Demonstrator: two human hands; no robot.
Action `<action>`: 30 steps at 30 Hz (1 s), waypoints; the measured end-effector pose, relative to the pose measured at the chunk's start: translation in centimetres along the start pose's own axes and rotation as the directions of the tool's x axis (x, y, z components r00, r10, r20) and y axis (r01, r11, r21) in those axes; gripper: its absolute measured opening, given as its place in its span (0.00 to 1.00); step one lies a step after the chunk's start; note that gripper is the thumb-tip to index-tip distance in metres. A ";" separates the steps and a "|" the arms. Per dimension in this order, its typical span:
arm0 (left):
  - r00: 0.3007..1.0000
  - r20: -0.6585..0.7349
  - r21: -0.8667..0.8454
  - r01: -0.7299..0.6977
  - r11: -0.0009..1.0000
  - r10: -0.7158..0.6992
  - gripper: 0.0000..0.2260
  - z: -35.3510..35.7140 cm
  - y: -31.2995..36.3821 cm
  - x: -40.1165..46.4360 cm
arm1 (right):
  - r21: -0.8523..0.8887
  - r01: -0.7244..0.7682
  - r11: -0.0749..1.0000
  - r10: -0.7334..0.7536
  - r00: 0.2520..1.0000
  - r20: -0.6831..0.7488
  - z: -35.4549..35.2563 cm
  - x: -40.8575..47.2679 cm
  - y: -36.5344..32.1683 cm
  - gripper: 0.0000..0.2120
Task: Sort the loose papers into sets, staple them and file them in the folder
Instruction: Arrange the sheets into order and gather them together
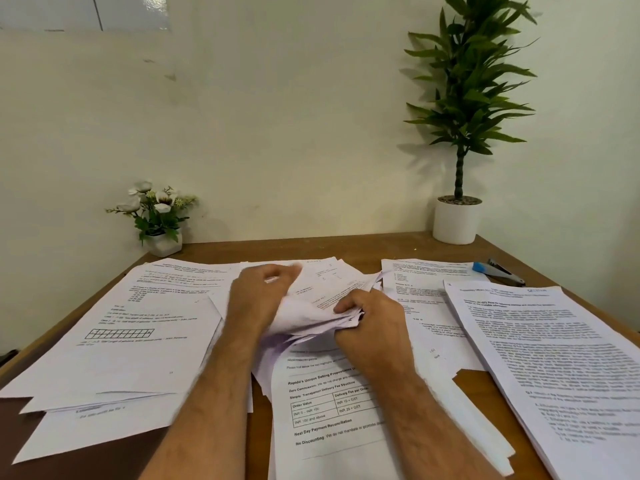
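Both hands work at the middle of the table (346,245), in a crumpled bundle of papers (311,315). The left hand (258,294) lies over the bundle's left side with its fingers curled, thumb and fingertips closing on the upper sheets toward 12 o'clock. The right hand (372,315) grips the bundle's right edge, fingers folded tight around the bent pages. Under the forearms, at 6 o'clock, lies a printed sheet with a fee table (322,410). A spread pile of sheets (138,323) covers the table at 9 o'clock, and a thicker stack (554,358) lies at 3 o'clock. A stapler (498,270) with a blue end rests at 2 o'clock, well apart from both hands.
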State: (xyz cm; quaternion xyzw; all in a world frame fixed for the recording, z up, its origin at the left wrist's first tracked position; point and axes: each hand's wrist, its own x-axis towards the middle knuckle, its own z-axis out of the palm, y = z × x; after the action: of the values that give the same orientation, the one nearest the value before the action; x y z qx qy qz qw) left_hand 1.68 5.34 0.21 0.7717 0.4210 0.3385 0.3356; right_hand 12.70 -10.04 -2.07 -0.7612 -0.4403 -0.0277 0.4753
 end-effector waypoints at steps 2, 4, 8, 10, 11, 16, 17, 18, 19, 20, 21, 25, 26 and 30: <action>0.993 -0.100 0.513 0.107 0.851 -0.065 0.33 0.1 -1.4 0.5 | 0.004 0.008 1.000 -0.008 1.000 0.001 -0.1 0.0 0.0 0.11; 0.975 -0.098 0.639 0.216 0.739 -0.199 0.41 0.2 -2.2 0.5 | -0.002 0.014 1.000 -0.014 1.000 -0.004 -0.1 0.0 -0.1 0.11; 0.977 -0.163 0.617 0.207 0.760 -0.134 0.34 0.2 -1.9 0.5 | 0.012 0.009 1.000 -0.009 1.000 0.007 -0.1 0.0 -0.2 0.11; 0.974 -0.222 0.600 0.166 0.783 -0.036 0.25 0.0 -1.2 0.4 | 0.005 0.003 1.000 -0.003 1.000 0.013 -0.1 0.0 -0.2 0.12; 0.965 -0.262 0.574 0.141 0.806 0.019 0.22 -0.1 -0.9 0.2 | -0.003 -0.001 1.000 0.001 1.000 0.022 -0.2 0.0 -0.3 0.12; 0.961 -0.264 0.318 0.005 0.948 0.083 0.12 -0.4 1.0 -0.8 | -0.011 -0.018 1.000 0.018 0.998 0.064 -0.4 -0.1 -0.5 0.14; 0.978 -0.200 0.206 -0.019 0.978 0.062 0.09 -0.4 1.4 -1.1 | -0.005 -0.004 1.000 0.004 0.999 0.039 -0.2 -0.1 -0.5 0.15; 0.992 -0.112 0.058 -0.043 0.997 0.050 0.05 -0.5 1.6 -1.2 | 0.000 0.014 1.000 -0.014 1.000 0.004 -0.1 -0.2 -0.5 0.18; 0.998 0.001 -0.094 -0.060 0.994 0.061 0.03 -0.7 1.8 -1.3 | 0.012 0.023 1.000 -0.022 0.999 -0.026 -0.1 -0.2 -0.6 0.22; 0.987 0.125 -0.228 -0.075 0.971 0.105 0.04 -1.0 1.9 -1.6 | 0.036 0.020 0.999 -0.018 0.999 -0.040 -0.1 -0.3 -0.7 0.28; 0.957 0.239 -0.327 -0.080 0.942 0.165 0.08 -1.3 2.1 -1.9 | 0.077 0.016 0.997 -0.012 0.999 -0.039 -0.2 -0.2 -0.7 0.34; 0.887 0.423 -0.407 0.006 0.913 0.183 0.19 -1.5 2.7 -2.5 | 0.119 0.012 0.993 -0.009 1.000 -0.025 -0.3 -0.2 -0.4 0.40; 0.906 0.398 -0.421 0.039 0.906 0.146 0.20 -1.3 2.5 -2.3 | 0.066 0.025 0.998 -0.022 0.999 -0.035 -0.2 -0.1 -0.2 0.31; 0.994 -0.080 -0.027 -0.074 0.997 0.072 0.08 -0.4 -0.1 0.3 | -0.027 0.029 0.999 -0.030 0.999 -0.014 0.3 0.0 0.2 0.07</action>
State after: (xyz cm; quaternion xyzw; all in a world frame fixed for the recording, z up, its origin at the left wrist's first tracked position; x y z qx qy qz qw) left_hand 1.45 5.72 0.38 0.7675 0.4004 0.3868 0.3178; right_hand 12.72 -9.89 -2.34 -0.7608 -0.4475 -0.0463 0.4678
